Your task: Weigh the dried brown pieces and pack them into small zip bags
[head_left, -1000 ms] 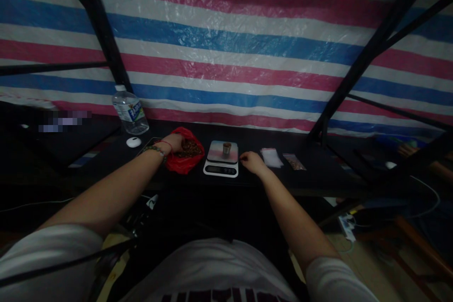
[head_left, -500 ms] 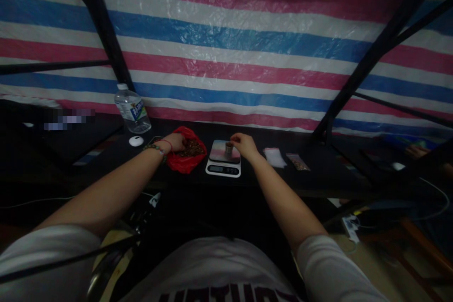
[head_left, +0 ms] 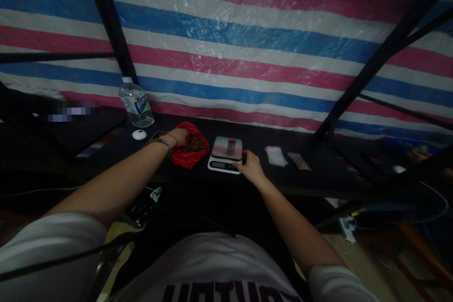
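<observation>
One small zip bag is seen filled, at the right of the frame; beside it, flat clear bags are left unfilled. At the centre, a small metal cup is placed upright on the digital scale, whose front edge is touched by the right hand, thumb and fingers spread. Many brown pieces remain in the red plastic bag, where the left hand's fingers are hidden; their grip cannot be told.

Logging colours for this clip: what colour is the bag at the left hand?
The bag is red; it shows in the head view.
</observation>
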Available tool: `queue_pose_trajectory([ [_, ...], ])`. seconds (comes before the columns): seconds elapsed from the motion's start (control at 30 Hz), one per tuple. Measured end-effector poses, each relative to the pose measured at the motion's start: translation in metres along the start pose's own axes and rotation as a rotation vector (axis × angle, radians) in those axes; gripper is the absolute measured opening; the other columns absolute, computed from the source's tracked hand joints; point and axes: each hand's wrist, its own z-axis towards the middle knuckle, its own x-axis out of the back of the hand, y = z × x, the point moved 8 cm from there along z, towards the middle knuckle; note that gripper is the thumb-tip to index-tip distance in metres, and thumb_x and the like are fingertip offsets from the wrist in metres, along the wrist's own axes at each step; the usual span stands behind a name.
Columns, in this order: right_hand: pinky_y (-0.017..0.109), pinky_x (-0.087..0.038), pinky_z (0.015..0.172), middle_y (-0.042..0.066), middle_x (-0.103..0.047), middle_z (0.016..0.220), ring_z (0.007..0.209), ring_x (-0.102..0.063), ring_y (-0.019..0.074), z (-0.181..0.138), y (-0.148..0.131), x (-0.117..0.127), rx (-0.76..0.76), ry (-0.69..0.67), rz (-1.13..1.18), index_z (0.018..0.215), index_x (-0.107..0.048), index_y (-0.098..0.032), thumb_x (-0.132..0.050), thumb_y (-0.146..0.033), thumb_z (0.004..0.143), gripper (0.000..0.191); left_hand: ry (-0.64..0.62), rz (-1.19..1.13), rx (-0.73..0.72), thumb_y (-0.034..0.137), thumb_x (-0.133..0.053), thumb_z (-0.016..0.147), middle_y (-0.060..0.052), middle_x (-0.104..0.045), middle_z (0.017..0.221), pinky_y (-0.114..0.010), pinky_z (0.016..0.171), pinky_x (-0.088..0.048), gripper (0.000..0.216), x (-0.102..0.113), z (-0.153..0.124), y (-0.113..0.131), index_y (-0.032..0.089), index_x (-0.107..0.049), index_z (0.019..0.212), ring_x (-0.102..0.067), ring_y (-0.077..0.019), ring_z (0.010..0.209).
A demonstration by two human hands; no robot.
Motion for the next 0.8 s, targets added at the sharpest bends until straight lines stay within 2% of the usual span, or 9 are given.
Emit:
queue_pose_trajectory([
  [0.23, 0.044, -0.039, 0.096, 0.016, -0.058, 0.117, 0.111, -0.052, 0.0305, 0.004, 0.012, 0.003, 0.046, 0.037, -0.013, 0.119, -0.051, -0.012, -0.066, -0.050, 0.069, 0.065, 0.020, 0.012, 0.009, 0.018, -0.060, 0.067, -0.009, -0.070, 0.100, -0.021, 0.073, -0.047, 0.033, 0.002, -0.002, -0.003, 0.015, -0.071, 0.098, -0.064, -0.0195, 0.087],
  [0.37, 0.044, -0.039, 0.096, 0.016, -0.059, 0.115, 0.109, -0.052, 0.0302, 0.002, 0.015, 0.015, 0.037, 0.097, 0.052, 0.117, -0.053, -0.012, -0.063, -0.051, 0.072, 0.060, 0.031, 0.007, -0.003, 0.018, -0.060, 0.066, -0.007, -0.071, 0.097, -0.021, 0.072, -0.047, 0.034, 0.002, 0.000, -0.005, 0.017, -0.071, 0.098, -0.064, -0.0184, 0.085],
  [0.47, 0.041, -0.044, 0.087, 0.012, -0.063, 0.101, 0.096, -0.058, 0.0264, 0.001, 0.023, 0.029, -0.017, 0.174, 0.153, 0.110, -0.057, -0.014, -0.058, -0.050, 0.076, 0.050, 0.039, -0.004, -0.036, 0.020, -0.060, 0.066, -0.005, -0.071, 0.099, -0.020, 0.072, -0.046, 0.036, 0.003, 0.000, -0.004, 0.018, -0.070, 0.101, -0.064, -0.0181, 0.087],
  [0.6, 0.033, -0.046, 0.069, 0.006, -0.064, 0.080, 0.073, -0.059, 0.0203, 0.000, 0.048, 0.035, -0.159, 0.190, 0.343, 0.095, -0.062, -0.017, -0.051, -0.047, 0.079, 0.036, 0.046, -0.021, -0.077, 0.023, -0.059, 0.068, -0.004, -0.071, 0.100, -0.019, 0.073, -0.046, 0.037, 0.005, -0.001, 0.000, 0.019, -0.070, 0.103, -0.064, -0.0175, 0.089],
  [0.7, 0.030, -0.045, 0.063, 0.003, -0.064, 0.073, 0.066, -0.058, 0.0185, 0.000, 0.066, 0.034, -0.265, 0.220, 0.433, 0.091, -0.064, -0.018, -0.047, -0.044, 0.078, 0.034, 0.062, -0.055, -0.113, 0.025, -0.057, 0.070, -0.002, -0.071, 0.100, -0.018, 0.076, -0.046, 0.037, 0.009, -0.003, 0.003, 0.020, -0.070, 0.103, -0.064, -0.0163, 0.088],
  [0.8, 0.029, -0.045, 0.059, 0.002, -0.064, 0.070, 0.063, -0.057, 0.0179, 0.000, 0.071, 0.031, -0.291, 0.223, 0.472, 0.091, -0.064, -0.018, -0.048, -0.041, 0.076, 0.032, 0.071, -0.092, -0.140, 0.027, -0.055, 0.070, -0.002, -0.071, 0.099, -0.018, 0.076, -0.046, 0.037, 0.011, -0.003, 0.006, 0.020, -0.070, 0.103, -0.064, -0.0161, 0.088],
])
